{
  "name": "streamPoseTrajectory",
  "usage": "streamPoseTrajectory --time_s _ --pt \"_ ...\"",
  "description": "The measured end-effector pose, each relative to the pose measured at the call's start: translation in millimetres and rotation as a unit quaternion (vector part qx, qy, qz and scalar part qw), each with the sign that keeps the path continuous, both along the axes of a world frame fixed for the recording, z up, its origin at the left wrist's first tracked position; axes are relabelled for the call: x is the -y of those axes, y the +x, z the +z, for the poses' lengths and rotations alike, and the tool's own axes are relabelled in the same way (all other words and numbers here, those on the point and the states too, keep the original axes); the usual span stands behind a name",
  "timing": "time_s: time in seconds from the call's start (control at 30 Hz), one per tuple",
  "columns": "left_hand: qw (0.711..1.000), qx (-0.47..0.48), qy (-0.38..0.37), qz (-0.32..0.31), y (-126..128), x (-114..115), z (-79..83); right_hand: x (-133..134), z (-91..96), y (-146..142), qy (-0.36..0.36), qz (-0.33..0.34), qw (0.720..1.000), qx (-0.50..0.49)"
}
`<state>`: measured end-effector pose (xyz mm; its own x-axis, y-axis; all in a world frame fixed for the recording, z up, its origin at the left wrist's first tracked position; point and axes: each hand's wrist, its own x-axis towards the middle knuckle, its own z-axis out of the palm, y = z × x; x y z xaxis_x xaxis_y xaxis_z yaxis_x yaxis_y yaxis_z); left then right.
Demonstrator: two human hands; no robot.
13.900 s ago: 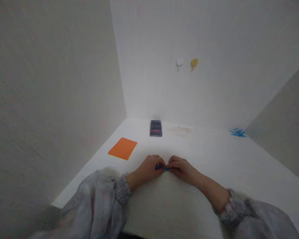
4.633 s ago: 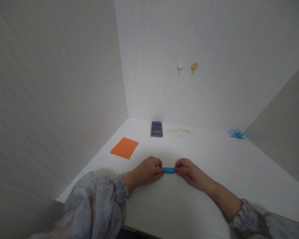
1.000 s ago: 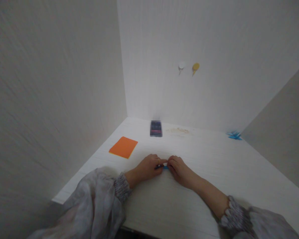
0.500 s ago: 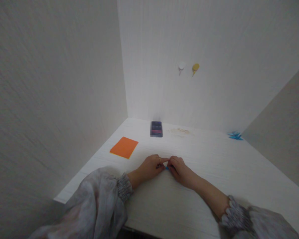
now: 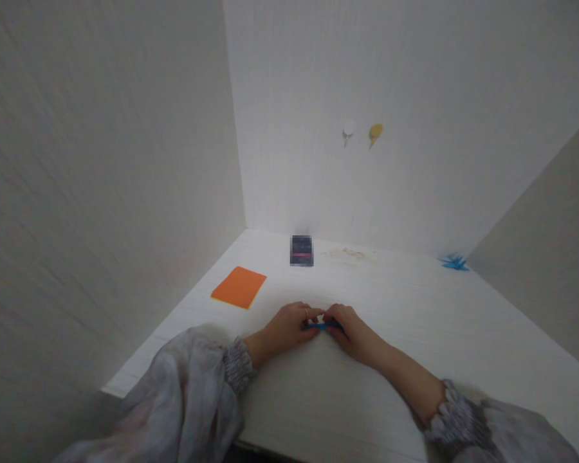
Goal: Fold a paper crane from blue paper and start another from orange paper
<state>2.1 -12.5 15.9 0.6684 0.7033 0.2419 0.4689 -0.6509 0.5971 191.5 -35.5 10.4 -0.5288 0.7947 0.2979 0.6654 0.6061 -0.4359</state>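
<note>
Between my two hands is a narrow strip of folded blue paper (image 5: 322, 326), held just above or on the white tabletop. My left hand (image 5: 294, 325) is closed on its left end, with a ring on one finger. Pinching the right end, my right hand (image 5: 347, 329) has its fingers curled over the paper. The fingertips of both hands nearly meet above the strip. How the paper is folded inside the fingers is hidden.
A stack of orange square paper (image 5: 239, 287) lies left of my hands. Near the back wall stands a dark, blurred-out box (image 5: 302, 251). Folded blue paper pieces (image 5: 455, 262) rest in the back right corner. One white hook (image 5: 349, 130) and one yellow hook (image 5: 376, 131) hang on the wall.
More of the blue paper shows between my hands now. My fingers have shifted slightly along it, and the left index finger has drawn down closer to the strip.
</note>
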Motion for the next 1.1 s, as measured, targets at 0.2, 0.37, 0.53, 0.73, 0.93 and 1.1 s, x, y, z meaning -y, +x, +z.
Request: streamPoseTrajectory --time_s 0.2,0.37,0.53,0.73,0.93,1.1 --pt "1.000 0.019 -0.005 -0.001 0.2 -1.5 -4.3 0.9 1.1 0.0 0.003 0.008 1.000 0.028" --pt "1.000 0.023 -0.010 -0.001 -0.3 -1.9 -5.1 -1.3 -0.7 2.5 0.026 0.024 0.999 0.028" --pt "1.000 0.015 -0.018 0.003 -0.3 -1.2 -3.7 -2.6 -2.8 4.8 0.046 0.030 0.998 0.025" --pt "1.000 -0.002 -0.016 0.009 0.4 -0.3 -1.0 -2.1 -4.5 5.9 0.047 0.038 0.998 0.002" --pt "0.999 0.005 0.019 -0.039 -1.7 -1.8 -2.1 -1.5 -4.0 6.2 0.036 0.041 0.998 -0.006" --pt "0.998 -0.007 0.043 -0.051 -2.7 -1.2 -3.7 -2.2 -4.2 7.3 0.025 0.041 0.999 -0.010"
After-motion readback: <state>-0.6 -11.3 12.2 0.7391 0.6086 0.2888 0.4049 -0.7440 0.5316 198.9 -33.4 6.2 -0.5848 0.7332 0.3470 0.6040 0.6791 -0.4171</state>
